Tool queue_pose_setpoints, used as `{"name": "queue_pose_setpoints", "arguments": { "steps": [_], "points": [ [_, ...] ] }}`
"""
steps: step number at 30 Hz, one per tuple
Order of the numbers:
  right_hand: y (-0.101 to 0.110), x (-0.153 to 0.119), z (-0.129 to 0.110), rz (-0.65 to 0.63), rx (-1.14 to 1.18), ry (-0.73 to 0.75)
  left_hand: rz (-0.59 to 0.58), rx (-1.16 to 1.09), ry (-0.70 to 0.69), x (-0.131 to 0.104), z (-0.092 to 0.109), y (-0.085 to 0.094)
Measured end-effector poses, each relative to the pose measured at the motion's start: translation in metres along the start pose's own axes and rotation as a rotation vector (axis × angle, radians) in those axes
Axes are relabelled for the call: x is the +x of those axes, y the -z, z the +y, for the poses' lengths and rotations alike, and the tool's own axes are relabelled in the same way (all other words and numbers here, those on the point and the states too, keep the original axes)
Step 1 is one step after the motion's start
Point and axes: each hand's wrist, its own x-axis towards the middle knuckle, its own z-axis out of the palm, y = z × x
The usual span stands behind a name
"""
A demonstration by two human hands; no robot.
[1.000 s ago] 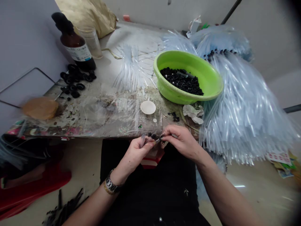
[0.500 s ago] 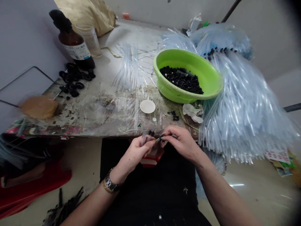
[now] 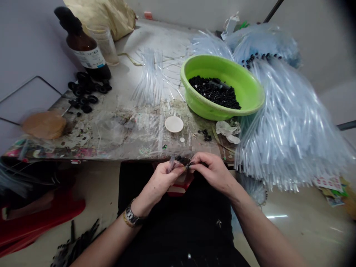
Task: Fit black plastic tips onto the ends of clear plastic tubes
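Observation:
Just off the front edge of the table, my left hand (image 3: 158, 181) is closed on some short clear plastic tubes (image 3: 171, 164). Small black caps (image 3: 180, 159) show near its fingertips. My right hand (image 3: 214, 172) faces it in a pinch, its thumb and forefinger closed on a small black piece (image 3: 188, 165) that meets the left fingertips. The fingers partly cover that piece, so its exact shape is unclear. Below the hands lies a red and white object (image 3: 179, 187), partly hidden, above the dark clothing on my lap.
A green basin (image 3: 191, 100) of small black parts stands on the table, with large bundles of clear tubes (image 3: 289, 122) right of it. More tubes (image 3: 150, 78), a white lid (image 3: 174, 124), a brown bottle (image 3: 87, 52) and black caps (image 3: 86, 89) lie further left. A red stool (image 3: 55, 222) is at lower left.
My right hand has moved slightly left and down, bringing its fingertips closer to the left ones. The dark stick-like end beside the right fingers no longer shows. The left hand stays nearly in place.

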Motion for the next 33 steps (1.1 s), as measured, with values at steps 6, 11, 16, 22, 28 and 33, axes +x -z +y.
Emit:
{"name": "queue_pose_setpoints", "arguments": {
  "steps": [6, 11, 16, 22, 28, 33],
  "points": [
    [-0.005, -0.006, 0.003, 0.040, -0.027, -0.001, 0.014, -0.014, 0.017, 0.000, 0.001, -0.006],
    [-0.009, -0.009, 0.006, 0.056, 0.018, -0.074, 0.020, -0.004, 0.020, 0.002, -0.003, -0.007],
    [-0.010, -0.008, 0.018, 0.074, 0.281, -0.238, -0.005, -0.002, 0.015, 0.005, -0.006, -0.007],
    [-0.005, -0.008, 0.024, 0.105, 0.447, -0.262, -0.020, -0.017, 0.001, 0.009, -0.010, -0.003],
    [-0.003, -0.011, 0.013, 0.033, 0.277, -0.207, -0.022, 0.018, 0.017, 0.006, -0.007, -0.005],
    [-0.007, -0.012, 0.011, 0.053, 0.224, -0.195, -0.027, -0.005, 0.048, 0.004, -0.003, -0.010]
  ]
}}
